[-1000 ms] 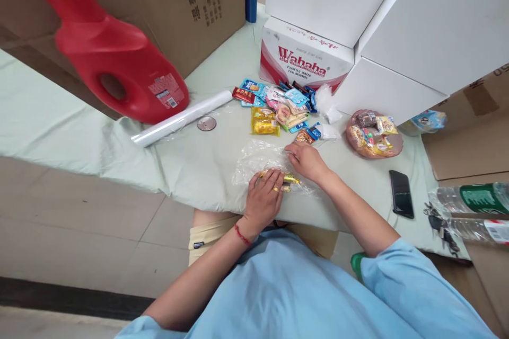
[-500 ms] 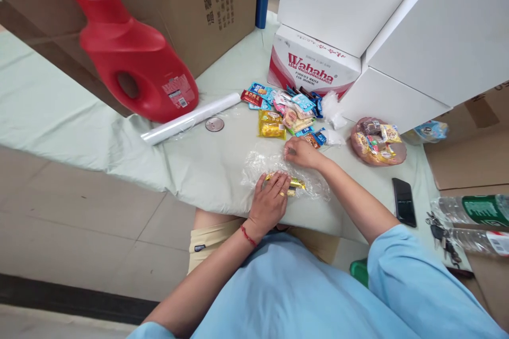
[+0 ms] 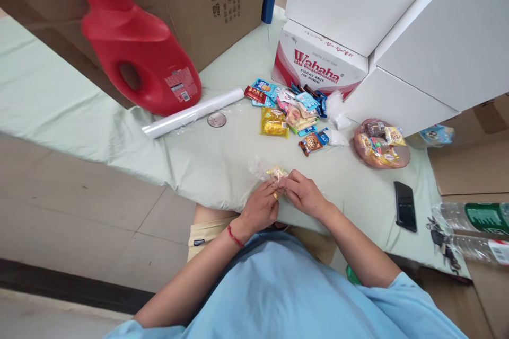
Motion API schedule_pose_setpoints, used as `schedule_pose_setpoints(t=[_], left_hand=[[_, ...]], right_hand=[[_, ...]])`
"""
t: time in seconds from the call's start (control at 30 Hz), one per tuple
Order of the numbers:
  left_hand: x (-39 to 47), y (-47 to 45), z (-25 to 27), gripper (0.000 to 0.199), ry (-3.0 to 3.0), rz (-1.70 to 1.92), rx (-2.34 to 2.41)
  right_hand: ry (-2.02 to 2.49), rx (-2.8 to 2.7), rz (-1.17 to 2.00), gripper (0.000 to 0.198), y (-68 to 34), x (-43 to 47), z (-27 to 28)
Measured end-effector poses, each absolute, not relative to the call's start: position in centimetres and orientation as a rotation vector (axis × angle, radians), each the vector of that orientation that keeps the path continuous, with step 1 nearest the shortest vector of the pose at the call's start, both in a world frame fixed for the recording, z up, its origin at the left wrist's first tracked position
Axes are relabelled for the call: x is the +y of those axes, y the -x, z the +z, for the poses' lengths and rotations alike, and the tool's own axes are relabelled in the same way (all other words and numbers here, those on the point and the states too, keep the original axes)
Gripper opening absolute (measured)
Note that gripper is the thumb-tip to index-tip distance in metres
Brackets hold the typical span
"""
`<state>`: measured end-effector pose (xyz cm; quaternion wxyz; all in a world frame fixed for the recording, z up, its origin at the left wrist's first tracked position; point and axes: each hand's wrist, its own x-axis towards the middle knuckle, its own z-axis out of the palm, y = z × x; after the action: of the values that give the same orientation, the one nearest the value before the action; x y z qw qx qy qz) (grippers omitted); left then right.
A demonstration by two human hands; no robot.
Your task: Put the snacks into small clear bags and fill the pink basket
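Yellow shows on the snack [image 3: 277, 172] between your hands, near your edge of the table, with thin clear film [image 3: 256, 168] bunched around it. Your left hand [image 3: 260, 205] has its fingers bent in close against the snack's near side. Your right hand [image 3: 304, 193] is closed small, its fingertips pinching at the film, right beside the left. Your fingers hide part of the snack, so I can't tell how tight either hand holds.

Film this thin may rip if you tug hard, or stick to itself in a lump if it folds badly. The snack could slip out if both hands loosen at once, and it could drop to the floor, because the edge is so near.

Just past your hands lies a brown cookie pack [image 3: 312, 143], then a yellow pack [image 3: 275, 122] and a messy pile [image 3: 296, 108] of snacks. A far reach might knock that loose pile over. To the left are a flat disc [image 3: 217, 119] and a white roll [image 3: 193, 113], which could roll if bumped. Off to the right are a pink bowl [image 3: 359, 155] with snacks and your black phone [image 3: 405, 206].
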<state>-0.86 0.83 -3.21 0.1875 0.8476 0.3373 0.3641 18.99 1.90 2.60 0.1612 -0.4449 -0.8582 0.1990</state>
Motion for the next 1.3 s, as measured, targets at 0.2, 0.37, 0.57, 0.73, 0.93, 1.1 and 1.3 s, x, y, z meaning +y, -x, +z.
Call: schedule_pose_setpoints(t=[0.2, 0.37, 0.57, 0.73, 0.93, 1.1, 1.3], left_hand=[[0.5, 4.0, -2.2, 0.04, -2.029, 1.141, 1.198], [3.6, 4.8, -1.8, 0.047, -1.634, 1.102, 1.889], [5.6, 3.3, -1.4, 0.047, -1.853, 0.635, 1.841], [4.3, 3.1, 0.4, 0.014, -1.806, 0.664, 1.649], [2.7, 0.5, 2.7, 0.008, -1.711, 0.933, 1.651], [0.9, -2.6, 0.8, 0.033, -1.946, 0.984, 1.49], [-0.2, -3.3, -1.8, 0.052, -2.411, 0.726, 1.546]], right_hand=[[1.639, -2.554, 0.438, 0.033, -17.4, 1.9, 3.5], [1.667, -2.681, 0.37, 0.031, -16.9, 1.8, 3.9], [1.537, -2.653, 0.36, 0.029, -17.5, 1.6, 3.9], [1.39, -2.499, 0.467, 0.035, -17.7, 1.6, 3.9], [1.461, -2.467, 0.434, 0.033, -16.7, 1.5, 2.6], [1.425, -2.279, 0.551, 0.03, -16.6, 0.7, 1.5], [1.315, -1.897, 0.776, 0.021, -20.6, -1.3, 3.1]])
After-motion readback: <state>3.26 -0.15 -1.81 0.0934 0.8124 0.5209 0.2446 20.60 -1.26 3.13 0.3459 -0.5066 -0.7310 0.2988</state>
